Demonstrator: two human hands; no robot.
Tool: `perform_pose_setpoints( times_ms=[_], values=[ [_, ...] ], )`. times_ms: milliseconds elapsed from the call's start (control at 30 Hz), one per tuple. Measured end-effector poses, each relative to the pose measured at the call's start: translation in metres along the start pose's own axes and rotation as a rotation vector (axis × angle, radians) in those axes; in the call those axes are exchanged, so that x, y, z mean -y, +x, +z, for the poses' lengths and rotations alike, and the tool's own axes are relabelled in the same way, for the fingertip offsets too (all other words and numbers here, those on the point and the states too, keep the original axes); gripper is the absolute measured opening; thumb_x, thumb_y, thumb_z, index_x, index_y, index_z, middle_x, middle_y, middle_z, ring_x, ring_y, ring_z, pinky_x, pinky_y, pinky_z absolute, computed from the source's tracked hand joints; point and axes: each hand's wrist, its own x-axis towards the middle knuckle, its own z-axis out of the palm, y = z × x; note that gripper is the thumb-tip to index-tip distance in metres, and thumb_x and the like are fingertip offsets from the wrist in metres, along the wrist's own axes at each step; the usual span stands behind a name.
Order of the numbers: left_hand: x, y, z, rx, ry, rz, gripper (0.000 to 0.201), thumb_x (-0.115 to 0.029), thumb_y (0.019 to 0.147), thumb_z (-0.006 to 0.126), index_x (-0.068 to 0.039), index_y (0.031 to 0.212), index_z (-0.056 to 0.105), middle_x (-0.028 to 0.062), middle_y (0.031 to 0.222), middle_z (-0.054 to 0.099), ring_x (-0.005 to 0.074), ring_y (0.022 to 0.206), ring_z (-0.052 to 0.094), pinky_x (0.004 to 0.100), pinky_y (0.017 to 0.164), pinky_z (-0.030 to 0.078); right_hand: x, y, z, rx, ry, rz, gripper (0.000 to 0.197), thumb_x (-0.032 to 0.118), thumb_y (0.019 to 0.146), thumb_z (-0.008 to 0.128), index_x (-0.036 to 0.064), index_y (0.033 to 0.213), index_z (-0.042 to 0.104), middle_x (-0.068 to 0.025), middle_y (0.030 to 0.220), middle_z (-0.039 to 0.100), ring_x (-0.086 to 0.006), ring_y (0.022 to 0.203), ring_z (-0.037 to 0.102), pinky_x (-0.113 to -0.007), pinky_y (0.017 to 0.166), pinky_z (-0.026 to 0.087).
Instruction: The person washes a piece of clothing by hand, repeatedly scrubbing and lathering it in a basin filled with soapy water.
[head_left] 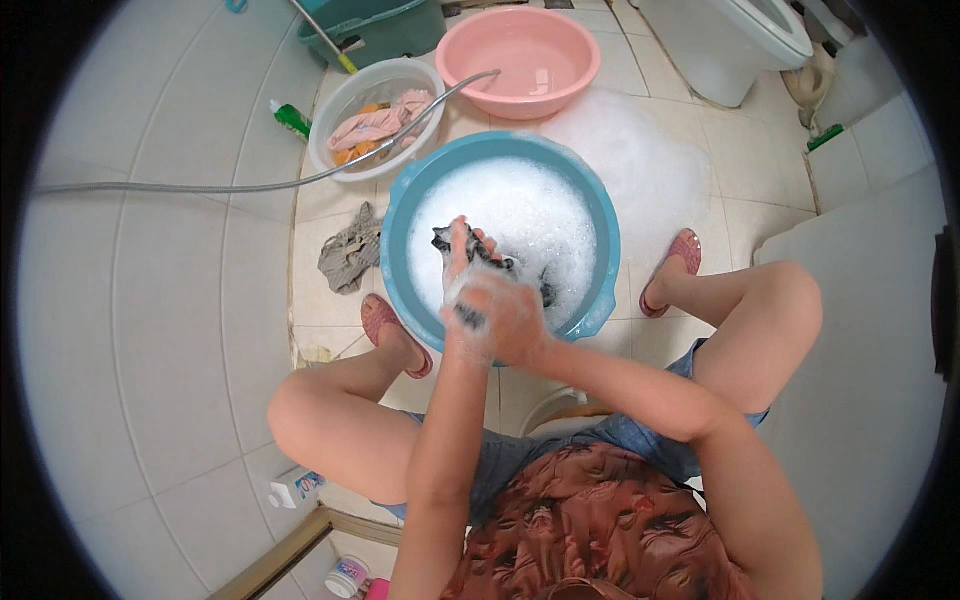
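A wet, dark piece of cloth [474,243] is gripped between my two hands over a blue basin [398,215] full of white suds. My left hand [459,262] reaches farther into the basin, its thumb and fingers around the cloth. My right hand [512,312] is closed on a bunched part of the same cloth, over the left wrist, and thick with foam. Part of the cloth trails into the suds [545,215]. Foam hides some of the fingers and the cloth's full shape.
A pink basin [570,75] and a white basin [322,150] with pink and orange clothes stand behind. A grey hose [250,187] crosses them. Left lies a grey cloth [350,250]. Foam [650,160] covers floor tiles at right; a toilet [720,50] stands beyond.
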Motion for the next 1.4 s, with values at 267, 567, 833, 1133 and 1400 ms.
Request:
perform_pose_setpoints(
  times_ms=[267, 567, 833, 1133, 1400],
  values=[
    [0.017, -0.018, 0.023, 0.064, 0.042, -0.224, 0.067, -0.056, 0.083, 0.052, -0.007, 0.127, 0.039, 0.0075, 0.120, 0.046, 0.0219, 0.102, 0.051, 0.0383, 0.082, 0.047, -0.005, 0.023, -0.009, 0.013, 0.082, 0.453, 0.023, 0.029, 0.076, 0.061, 0.0062, 0.078, 0.062, -0.0111, 0.083, 0.062, -0.0297, 0.072, 0.060, -0.037, 0.064, 0.049],
    [-0.015, -0.034, 0.037, 0.103, 0.768, 0.056, 0.044, -0.035, 0.088, 0.054, -0.003, 0.118, 0.050, 0.0074, 0.102, 0.058, 0.0149, 0.092, 0.053, 0.0286, 0.081, 0.044, -0.090, 0.044, -0.022, 0.058, 0.088, 0.545, 0.045, 0.044, 0.077, 0.062, -0.0007, 0.082, 0.061, -0.0210, 0.078, 0.061, -0.0328, 0.073, 0.059, -0.036, 0.070, 0.047],
    [-0.037, -0.041, 0.045, 0.386, 1.287, 0.583, 0.087, -0.010, 0.059, 0.076, 0.006, 0.131, 0.031, 0.0175, 0.118, 0.051, 0.0293, 0.105, 0.054, 0.0349, 0.093, 0.042, -0.067, 0.070, -0.048, 0.520, 0.643, 0.718, 0.045, 0.032, 0.078, 0.067, -0.0009, 0.106, 0.055, -0.0115, 0.098, 0.059, -0.0156, 0.091, 0.055, -0.028, 0.080, 0.044],
    [-0.060, -0.032, 0.031, 0.178, 1.056, 0.542, 0.028, -0.008, 0.075, 0.063, 0.003, 0.101, 0.060, 0.0135, 0.090, 0.066, 0.0177, 0.081, 0.062, 0.0277, 0.076, 0.047, -0.082, 0.039, -0.037, 0.690, 0.848, 0.474, 0.055, 0.001, 0.063, 0.072, 0.0038, 0.113, 0.050, -0.0041, 0.101, 0.059, -0.0124, 0.093, 0.053, -0.028, 0.085, 0.042],
    [-0.103, -0.069, 0.051, -0.162, 0.204, 0.230, 0.026, -0.010, 0.085, 0.056, 0.002, 0.108, 0.056, 0.0097, 0.097, 0.063, 0.0192, 0.083, 0.063, 0.0298, 0.073, 0.052, -0.123, -0.001, -0.023, 0.637, 0.317, 0.484, 0.045, 0.020, 0.072, 0.070, -0.0031, 0.108, 0.057, -0.0151, 0.100, 0.062, -0.0218, 0.092, 0.058, -0.031, 0.084, 0.044]
  ],
)
